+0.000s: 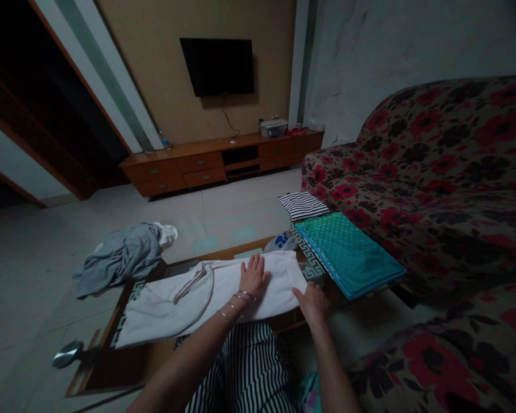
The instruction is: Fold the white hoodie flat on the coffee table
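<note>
A long white garment (223, 289) lies folded lengthwise across a low table, with a loose folded-back part near its left end. My left hand (253, 276) rests flat on top of it, fingers stretched out and a few thin bangles on the wrist. At the garment's right end, my right hand (313, 301) takes the near corner, thumb on the cloth and the other fingers curled at its edge, partly hidden. Just beyond my right hand lies a folded teal-green cloth (350, 252), and behind that a folded black-and-white striped cloth (303, 205).
The table (155, 358) has a patterned border. A grey heap of clothes (124, 255) sits at its far left end, near a round metal object (67, 354). A flowered sofa (434, 155) stands right. Beyond the floor are a wooden cabinet (204, 163) and a wall television (223, 66).
</note>
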A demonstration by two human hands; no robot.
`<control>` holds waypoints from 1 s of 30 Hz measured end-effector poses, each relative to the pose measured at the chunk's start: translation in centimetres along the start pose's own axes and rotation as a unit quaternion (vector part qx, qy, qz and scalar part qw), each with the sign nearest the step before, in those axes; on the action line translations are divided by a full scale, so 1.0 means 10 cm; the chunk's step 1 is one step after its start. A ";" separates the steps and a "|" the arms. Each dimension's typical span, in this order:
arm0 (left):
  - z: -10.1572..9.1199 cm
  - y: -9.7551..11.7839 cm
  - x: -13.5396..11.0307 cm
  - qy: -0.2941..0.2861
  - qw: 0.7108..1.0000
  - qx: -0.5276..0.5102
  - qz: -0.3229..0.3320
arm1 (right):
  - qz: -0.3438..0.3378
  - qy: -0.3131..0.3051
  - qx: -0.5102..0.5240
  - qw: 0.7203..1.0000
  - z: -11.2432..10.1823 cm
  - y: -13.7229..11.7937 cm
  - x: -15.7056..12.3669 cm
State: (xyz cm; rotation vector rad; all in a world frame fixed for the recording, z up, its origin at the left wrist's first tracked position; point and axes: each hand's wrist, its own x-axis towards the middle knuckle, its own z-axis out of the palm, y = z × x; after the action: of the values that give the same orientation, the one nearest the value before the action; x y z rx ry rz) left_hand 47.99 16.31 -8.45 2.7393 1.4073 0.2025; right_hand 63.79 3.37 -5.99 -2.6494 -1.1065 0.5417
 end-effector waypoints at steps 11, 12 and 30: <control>0.12 0.05 -0.08 -0.008 0.999 -0.043 -0.015 | 0.025 -0.048 0.019 0.998 -0.06 -0.24 0.13; 0.09 0.05 -0.04 -0.004 0.998 -0.050 -0.024 | 0.026 -0.058 0.014 0.998 -0.08 -0.19 0.13; -0.23 0.31 1.64 -0.271 0.935 -0.217 0.076 | -0.084 -0.045 0.131 0.987 0.04 0.08 0.29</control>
State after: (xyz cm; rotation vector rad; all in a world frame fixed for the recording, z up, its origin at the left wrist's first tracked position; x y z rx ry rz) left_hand 59.58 27.83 -4.30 2.2837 0.8782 -0.2036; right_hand 66.02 4.88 -7.33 -2.3034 -1.1803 0.7237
